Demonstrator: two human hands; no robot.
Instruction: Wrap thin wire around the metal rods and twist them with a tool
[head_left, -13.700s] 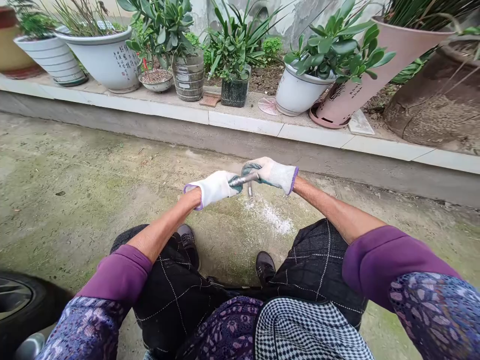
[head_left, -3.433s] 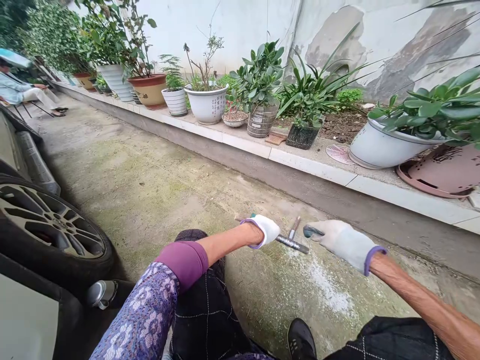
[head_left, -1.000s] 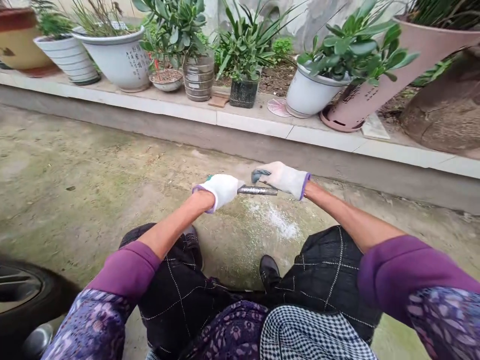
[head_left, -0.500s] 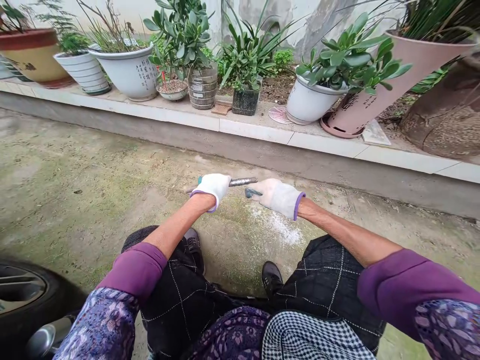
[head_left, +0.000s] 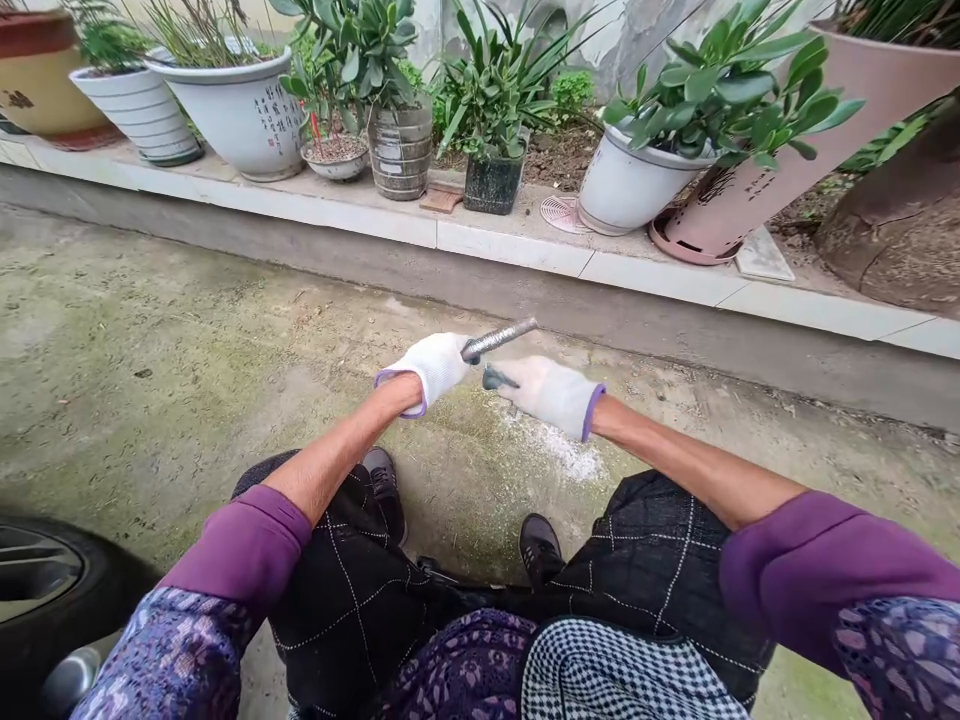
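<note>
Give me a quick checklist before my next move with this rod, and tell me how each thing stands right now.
1. Rod gripped by the left hand: ok.
2. Right hand apart from the rod: ok, a gap shows.
3. Gloves on both hands: ok.
4. Right hand free of any object: cannot tell, its palm is hidden.
5. Ground clean near the hands: not ok, white powder lies there.

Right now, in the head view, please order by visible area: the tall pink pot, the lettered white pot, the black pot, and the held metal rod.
Tall pink pot, cut by the frame
Lettered white pot
Black pot
Metal rod, partly inside the left hand
</note>
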